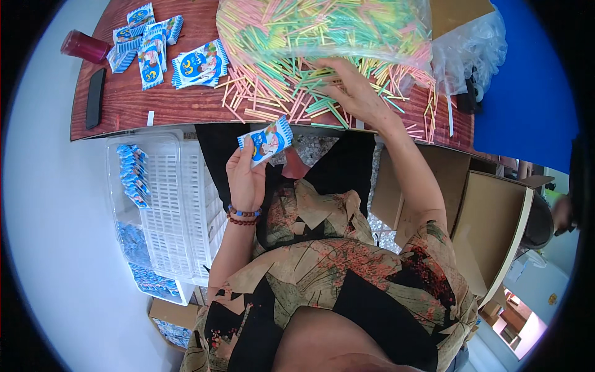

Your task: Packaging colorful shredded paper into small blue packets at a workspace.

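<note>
1. Holding a small blue-and-white sachet (266, 141) pinched between thumb and fingers, the left hand (246, 177) hangs just off the near edge of the wooden table (133, 102); a bead bracelet (243, 215) circles its wrist.
2. The right hand (355, 93) reaches far onto the table, fingers spread loosely among a heap of thin coloured sticks (279, 93); whether it grips any stick cannot be told, since the fingertips are buried in them.
3. A clear plastic bag (322, 28) full of sticks lies over the far part of the heap, its top cut off by the picture's rim.
4. More sachets (167, 53) lie far left on the table, near a red cup (85, 46) and a dark phone (94, 98).
5. A clear bin (170, 198) at the left holds further sachets, blurred.
</note>
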Tool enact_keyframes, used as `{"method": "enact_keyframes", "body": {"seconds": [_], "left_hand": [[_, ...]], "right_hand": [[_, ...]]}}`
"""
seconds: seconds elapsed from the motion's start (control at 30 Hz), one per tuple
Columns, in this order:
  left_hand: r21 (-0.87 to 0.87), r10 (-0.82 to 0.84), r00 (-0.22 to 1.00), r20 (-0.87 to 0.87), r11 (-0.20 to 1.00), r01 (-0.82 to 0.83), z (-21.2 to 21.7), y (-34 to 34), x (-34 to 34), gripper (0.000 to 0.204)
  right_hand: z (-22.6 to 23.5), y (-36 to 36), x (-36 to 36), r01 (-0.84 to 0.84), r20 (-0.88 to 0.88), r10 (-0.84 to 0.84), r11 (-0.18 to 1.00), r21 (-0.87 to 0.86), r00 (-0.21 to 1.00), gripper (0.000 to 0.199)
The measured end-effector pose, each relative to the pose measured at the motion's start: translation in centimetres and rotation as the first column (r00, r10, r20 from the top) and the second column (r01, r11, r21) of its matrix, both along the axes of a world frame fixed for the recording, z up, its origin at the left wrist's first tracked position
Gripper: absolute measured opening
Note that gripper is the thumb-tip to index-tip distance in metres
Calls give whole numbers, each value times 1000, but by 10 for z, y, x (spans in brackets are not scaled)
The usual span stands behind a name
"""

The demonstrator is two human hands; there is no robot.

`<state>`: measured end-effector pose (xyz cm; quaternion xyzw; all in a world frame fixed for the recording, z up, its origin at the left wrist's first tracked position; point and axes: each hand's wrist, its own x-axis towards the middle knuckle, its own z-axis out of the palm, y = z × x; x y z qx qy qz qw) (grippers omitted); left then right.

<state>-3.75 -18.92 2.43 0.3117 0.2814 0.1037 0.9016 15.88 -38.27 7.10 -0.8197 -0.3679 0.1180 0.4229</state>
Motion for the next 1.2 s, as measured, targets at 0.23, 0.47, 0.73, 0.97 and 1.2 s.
{"method": "enact_keyframes", "body": {"seconds": [0.23,0.47,0.73,0.97,1.2], "left_hand": [[-3,-3,1000,26,1000,3,1,1,1,22],[9,-4,1000,11,1000,4,-2,1,1,22],[-11,-11,1000,6,1000,11,0,0,0,21],[-11,-6,1000,-2,1000,6,-3,1,-1,20],[-14,-19,1000,-13,1000,18,3,-3,0,21]], "right_hand": [[11,-16,-2,-82,412,248,921,-380,877,63],[-3,6,7,68,573,240,884,-463,784,47],[-16,5,16,136,686,200,905,-403,699,31],[-15,-9,18,216,305,-176,971,-105,936,26],[-9,-19,19,337,-204,-304,930,149,931,21]]}}
